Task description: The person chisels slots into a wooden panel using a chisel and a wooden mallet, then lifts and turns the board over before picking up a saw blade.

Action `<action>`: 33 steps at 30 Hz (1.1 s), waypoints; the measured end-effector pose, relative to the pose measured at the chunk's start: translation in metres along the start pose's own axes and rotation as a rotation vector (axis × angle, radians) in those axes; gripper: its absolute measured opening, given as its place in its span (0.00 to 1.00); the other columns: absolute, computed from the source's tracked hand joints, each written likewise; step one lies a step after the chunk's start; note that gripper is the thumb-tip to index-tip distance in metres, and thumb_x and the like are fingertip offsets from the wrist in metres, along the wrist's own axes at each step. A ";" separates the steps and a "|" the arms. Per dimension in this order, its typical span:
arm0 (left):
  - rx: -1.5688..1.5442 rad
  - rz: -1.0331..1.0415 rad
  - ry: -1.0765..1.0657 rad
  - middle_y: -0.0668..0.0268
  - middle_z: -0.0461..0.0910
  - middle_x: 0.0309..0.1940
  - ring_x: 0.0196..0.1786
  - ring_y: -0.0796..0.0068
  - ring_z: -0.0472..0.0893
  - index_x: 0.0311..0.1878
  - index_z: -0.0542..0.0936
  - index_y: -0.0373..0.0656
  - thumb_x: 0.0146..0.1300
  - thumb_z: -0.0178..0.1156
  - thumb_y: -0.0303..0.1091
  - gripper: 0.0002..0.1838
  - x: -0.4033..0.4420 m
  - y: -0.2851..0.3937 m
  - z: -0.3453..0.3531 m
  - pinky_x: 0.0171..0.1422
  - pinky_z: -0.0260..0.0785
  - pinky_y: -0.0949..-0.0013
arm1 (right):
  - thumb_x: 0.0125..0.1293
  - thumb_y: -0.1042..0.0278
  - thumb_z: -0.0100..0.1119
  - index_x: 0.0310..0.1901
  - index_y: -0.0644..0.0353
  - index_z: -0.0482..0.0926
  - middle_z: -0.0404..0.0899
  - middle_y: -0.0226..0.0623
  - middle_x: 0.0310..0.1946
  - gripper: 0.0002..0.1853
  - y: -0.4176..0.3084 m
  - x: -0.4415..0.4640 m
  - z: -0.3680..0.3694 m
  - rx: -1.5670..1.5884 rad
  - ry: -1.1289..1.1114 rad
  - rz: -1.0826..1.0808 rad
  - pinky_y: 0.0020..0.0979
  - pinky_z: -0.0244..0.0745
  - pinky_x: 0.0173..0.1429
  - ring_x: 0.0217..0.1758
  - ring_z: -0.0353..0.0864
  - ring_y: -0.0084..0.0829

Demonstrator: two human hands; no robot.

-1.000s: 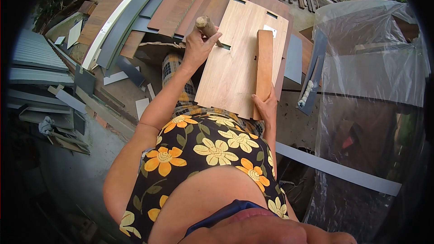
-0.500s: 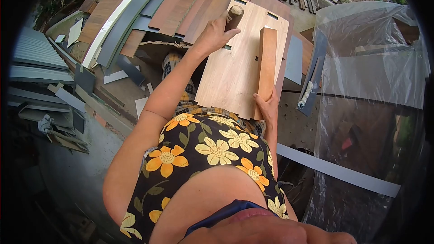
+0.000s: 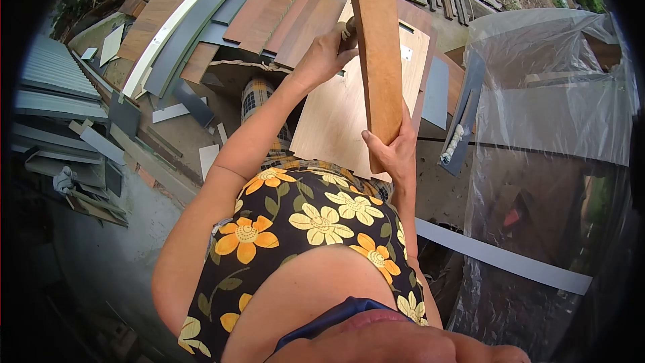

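My right hand [image 3: 395, 150] is closed around the lower end of a long, thick wooden block [image 3: 379, 60], held tilted up above the board. My left hand [image 3: 325, 58] grips a short, round wooden tool handle [image 3: 349, 35], standing on the board. The block's upper part hides most of the handle's top, and its lower end is hidden by my fingers. I cannot tell whether block and handle touch. Beneath both lies a pale wood-grain board [image 3: 329, 117] across my lap, with small rectangular slots, some of them covered now.
Brown planks [image 3: 269, 17] and long grey strips [image 3: 195, 33] lie beyond my left hand. Clear plastic sheeting [image 3: 544, 107] hangs over things at the right. A white strip [image 3: 504, 257] crosses at lower right. Stacked panels [image 3: 60, 81] stand at the left.
My right hand has raised the wooden block from beside the tool handle and swung it up and left, in front of the handle. My left hand has shifted slightly down and left.
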State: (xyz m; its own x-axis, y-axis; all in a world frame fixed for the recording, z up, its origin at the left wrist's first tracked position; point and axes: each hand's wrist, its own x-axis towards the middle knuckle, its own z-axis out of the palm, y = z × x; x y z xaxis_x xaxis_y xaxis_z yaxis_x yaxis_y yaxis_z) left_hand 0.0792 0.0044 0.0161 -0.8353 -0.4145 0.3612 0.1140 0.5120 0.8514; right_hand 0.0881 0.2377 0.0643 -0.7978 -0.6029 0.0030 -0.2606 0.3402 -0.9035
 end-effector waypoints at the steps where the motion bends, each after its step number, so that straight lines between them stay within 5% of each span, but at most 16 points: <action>1: -0.003 -0.005 0.012 0.49 0.81 0.32 0.36 0.56 0.83 0.42 0.73 0.31 0.59 0.66 0.29 0.15 -0.001 0.001 -0.001 0.40 0.75 0.61 | 0.46 0.69 0.69 0.71 0.59 0.60 0.79 0.48 0.54 0.47 -0.001 0.001 0.000 -0.007 0.001 -0.004 0.36 0.74 0.60 0.54 0.80 0.37; 13: 0.066 -0.004 0.091 0.55 0.80 0.32 0.36 0.66 0.84 0.50 0.73 0.31 0.60 0.68 0.34 0.21 -0.004 -0.006 -0.008 0.44 0.79 0.63 | 0.45 0.70 0.69 0.71 0.63 0.60 0.78 0.50 0.55 0.48 -0.003 -0.015 -0.009 0.010 0.024 0.020 0.36 0.73 0.61 0.55 0.80 0.38; 17: 0.087 0.026 0.081 0.54 0.82 0.34 0.37 0.64 0.84 0.50 0.73 0.31 0.61 0.68 0.36 0.22 -0.004 0.000 -0.012 0.45 0.79 0.63 | 0.45 0.69 0.69 0.71 0.65 0.59 0.77 0.50 0.55 0.48 -0.005 -0.015 -0.011 0.053 0.038 0.005 0.36 0.73 0.61 0.55 0.79 0.37; 20: 0.000 0.054 0.107 0.50 0.79 0.30 0.32 0.53 0.80 0.48 0.72 0.34 0.58 0.69 0.35 0.21 -0.008 -0.007 -0.004 0.38 0.73 0.59 | 0.44 0.69 0.69 0.71 0.65 0.59 0.77 0.49 0.55 0.49 -0.013 -0.015 -0.011 0.069 0.034 -0.048 0.36 0.72 0.61 0.55 0.79 0.37; 33: -0.096 0.044 0.181 0.57 0.78 0.28 0.29 0.64 0.78 0.48 0.74 0.35 0.58 0.69 0.30 0.18 -0.011 -0.010 -0.001 0.38 0.72 0.63 | 0.45 0.69 0.69 0.70 0.65 0.61 0.78 0.49 0.56 0.47 -0.006 -0.001 0.007 0.038 -0.017 -0.047 0.36 0.71 0.62 0.57 0.78 0.36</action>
State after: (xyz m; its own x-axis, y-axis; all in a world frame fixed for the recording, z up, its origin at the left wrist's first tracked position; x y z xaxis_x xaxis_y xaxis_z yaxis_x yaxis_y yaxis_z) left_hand 0.0878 0.0038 0.0040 -0.7193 -0.5259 0.4539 0.2064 0.4621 0.8625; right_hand 0.0944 0.2314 0.0666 -0.7760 -0.6295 0.0386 -0.2762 0.2842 -0.9181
